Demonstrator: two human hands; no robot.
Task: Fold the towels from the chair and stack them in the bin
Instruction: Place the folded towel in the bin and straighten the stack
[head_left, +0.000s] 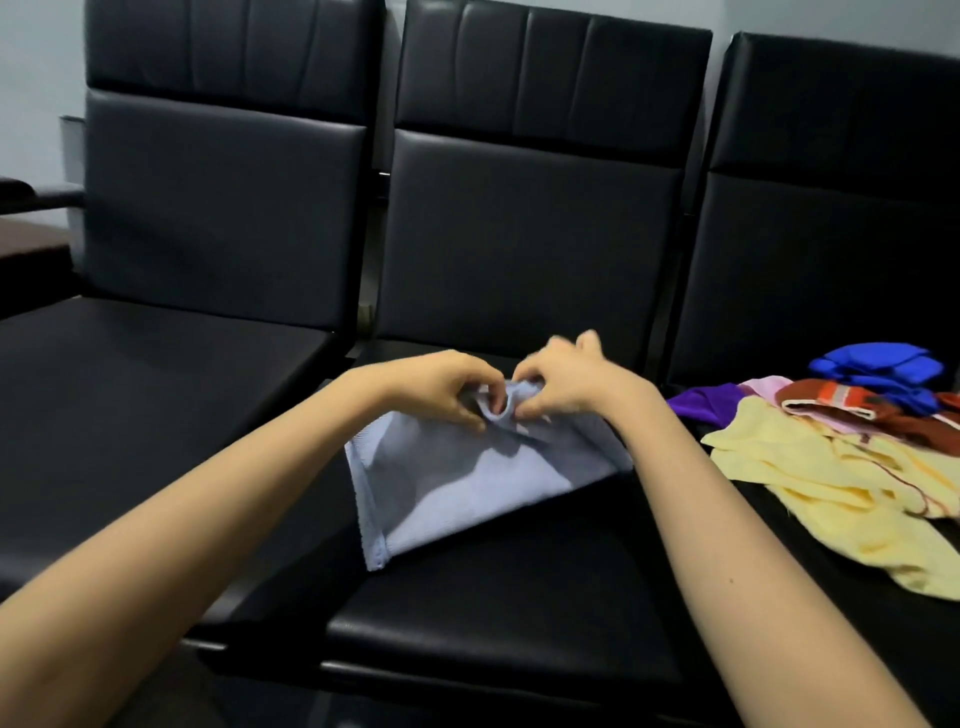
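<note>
Head view, single frame. Row of three black padded chairs against a pale wall. Light blue towel (467, 488) lies on the middle seat (493, 623), its near corner pointing toward the camera and flat on the cushion; its far edge is bunched up and lifted a little. Left hand (441, 387) has its fingers curled, thumb and fingertips pinching that bunched far edge from the left. Right hand (561, 384) pinches the same bunch from the right; its upper fingers are motion-blurred, so their exact pose cannot be told. The two hands nearly touch, with a small loop of cloth between them. Both bare forearms reach in from the bottom corners of the frame. Right seat (779, 587) carries a loose pile of unfolded towels: a yellow towel (841, 499) nearest and spread widest, a purple towel (701, 402) at the pile's left edge, a pink towel (763, 387) just behind it, a red-brown striped towel (852, 402) on top, and a bright blue towel (883, 369) farthest back. The pile lies well apart from the light blue towel.
</note>
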